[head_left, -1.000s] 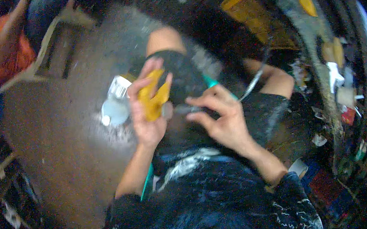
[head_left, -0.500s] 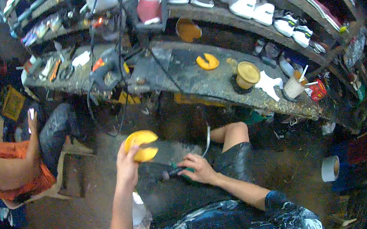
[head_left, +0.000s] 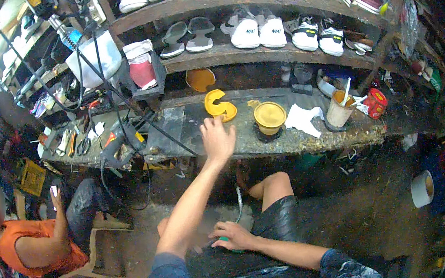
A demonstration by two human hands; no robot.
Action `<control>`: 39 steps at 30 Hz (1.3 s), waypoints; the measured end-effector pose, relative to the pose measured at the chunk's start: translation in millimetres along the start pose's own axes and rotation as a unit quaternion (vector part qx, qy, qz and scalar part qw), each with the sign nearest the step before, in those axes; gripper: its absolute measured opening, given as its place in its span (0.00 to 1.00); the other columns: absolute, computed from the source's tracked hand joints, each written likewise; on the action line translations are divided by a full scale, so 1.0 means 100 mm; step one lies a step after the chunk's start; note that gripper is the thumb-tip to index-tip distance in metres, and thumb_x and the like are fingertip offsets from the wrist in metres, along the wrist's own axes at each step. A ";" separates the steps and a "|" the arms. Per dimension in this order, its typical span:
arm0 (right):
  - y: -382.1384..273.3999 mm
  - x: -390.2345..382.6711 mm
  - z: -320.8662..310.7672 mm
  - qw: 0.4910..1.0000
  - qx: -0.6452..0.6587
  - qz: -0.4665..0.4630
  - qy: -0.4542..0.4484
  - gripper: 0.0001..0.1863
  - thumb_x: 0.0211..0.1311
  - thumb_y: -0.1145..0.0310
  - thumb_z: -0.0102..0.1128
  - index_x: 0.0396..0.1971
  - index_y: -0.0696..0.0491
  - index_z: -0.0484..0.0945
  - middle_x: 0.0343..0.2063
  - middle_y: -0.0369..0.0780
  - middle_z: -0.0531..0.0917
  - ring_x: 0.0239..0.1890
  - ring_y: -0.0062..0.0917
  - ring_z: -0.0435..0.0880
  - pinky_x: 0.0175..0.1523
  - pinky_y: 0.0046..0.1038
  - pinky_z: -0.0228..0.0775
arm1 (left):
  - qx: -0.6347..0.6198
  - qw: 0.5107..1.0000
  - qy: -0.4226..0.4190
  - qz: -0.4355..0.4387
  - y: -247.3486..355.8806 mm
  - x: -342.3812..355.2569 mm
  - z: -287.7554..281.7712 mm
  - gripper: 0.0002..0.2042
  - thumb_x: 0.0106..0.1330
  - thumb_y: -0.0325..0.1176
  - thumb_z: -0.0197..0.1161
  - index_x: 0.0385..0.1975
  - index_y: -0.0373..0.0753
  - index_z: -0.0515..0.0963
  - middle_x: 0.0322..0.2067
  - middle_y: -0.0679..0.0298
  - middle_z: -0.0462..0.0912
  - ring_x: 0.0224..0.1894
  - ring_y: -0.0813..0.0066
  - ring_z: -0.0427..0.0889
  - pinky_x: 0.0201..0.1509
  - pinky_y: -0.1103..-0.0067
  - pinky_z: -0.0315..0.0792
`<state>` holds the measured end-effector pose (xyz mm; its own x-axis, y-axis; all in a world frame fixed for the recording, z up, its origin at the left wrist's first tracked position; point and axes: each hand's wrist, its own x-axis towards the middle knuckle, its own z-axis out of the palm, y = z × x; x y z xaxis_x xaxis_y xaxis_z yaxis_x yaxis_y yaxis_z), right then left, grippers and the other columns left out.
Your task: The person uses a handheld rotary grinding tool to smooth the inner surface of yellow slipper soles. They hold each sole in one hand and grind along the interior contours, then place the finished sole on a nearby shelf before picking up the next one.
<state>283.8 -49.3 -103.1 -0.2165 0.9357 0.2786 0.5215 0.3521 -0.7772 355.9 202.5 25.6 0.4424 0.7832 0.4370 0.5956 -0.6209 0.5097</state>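
Note:
Yellow curved cut pieces (head_left: 219, 106) lie close together on the workbench (head_left: 173, 145). My left hand (head_left: 219, 139) reaches up to their lower edge, fingers apart and bent slightly, with nothing visible gripped. My right hand (head_left: 231, 235) rests low over my dark-clad lap, its fingers curled round a green tool (head_left: 223, 239), partly hidden beneath them; a hose (head_left: 239, 201) rises behind it. A yellow-lidded tub (head_left: 269, 115) stands right of the curved pieces, beside a white scrap (head_left: 303, 120), a cup with sticks (head_left: 339, 111) and a red container (head_left: 376, 102).
Shelves (head_left: 218, 59) of shoes (head_left: 270, 32) and soles span the back. Hanging cables (head_left: 172, 139) cross the bench near a glue gun (head_left: 120, 142). A person in an orange top (head_left: 33, 251) sits at left, holding a white object. A tape roll (head_left: 423, 187) is at right.
My left hand has moved up from my lap to the bench; the yellow piece it held now appears beside the other one there. My right hand stays low. The view has tilted toward the shelves.

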 end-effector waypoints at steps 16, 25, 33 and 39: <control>0.08 -0.05 0.03 0.999 0.024 -0.020 0.025 0.16 0.64 0.57 0.76 0.48 0.47 0.89 0.46 0.40 0.86 0.49 0.42 0.85 0.55 0.41 0.76 | -0.533 0.797 -0.240 -0.152 -0.34 0.29 -1.61 0.17 0.81 0.43 0.63 0.60 0.41 0.77 0.45 0.58 0.87 0.48 0.64 0.89 0.58 0.63 0.87; 0.02 -0.02 -0.04 0.997 0.000 -0.059 0.050 0.17 0.58 0.65 0.80 0.46 0.51 0.90 0.40 0.42 0.89 0.45 0.41 0.87 0.50 0.41 0.78 | -0.397 0.861 0.007 -0.320 -1.17 -1.93 -2.53 0.10 0.73 0.30 0.73 0.42 0.41 0.75 0.40 0.68 0.79 0.43 0.78 0.81 0.49 0.75 0.80; -0.43 0.10 -0.14 0.998 -0.016 -0.054 -0.021 0.21 0.50 0.70 0.84 0.47 0.50 0.91 0.37 0.40 0.89 0.39 0.37 0.86 0.45 0.35 0.76 | -0.582 0.611 0.085 -0.529 -1.53 -3.47 -2.43 0.22 0.74 0.26 0.67 0.64 0.31 0.71 0.50 0.56 0.84 0.47 0.64 0.87 0.55 0.66 0.86; -0.63 0.16 -0.20 1.000 -0.010 -0.014 -0.022 0.21 0.52 0.69 0.84 0.48 0.50 0.91 0.38 0.42 0.89 0.42 0.39 0.87 0.48 0.37 0.78 | -0.804 0.397 0.095 -0.431 -1.40 -3.83 -2.30 0.26 0.82 0.42 0.53 0.72 0.30 0.66 0.71 0.42 0.72 0.74 0.38 0.72 0.75 0.32 0.65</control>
<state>263.6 -56.4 -38.7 -0.2669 0.9237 0.2748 0.5304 0.3789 -0.7584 -50.6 -18.2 -42.7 0.3886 0.8072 -0.4444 -0.7969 0.5365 0.2777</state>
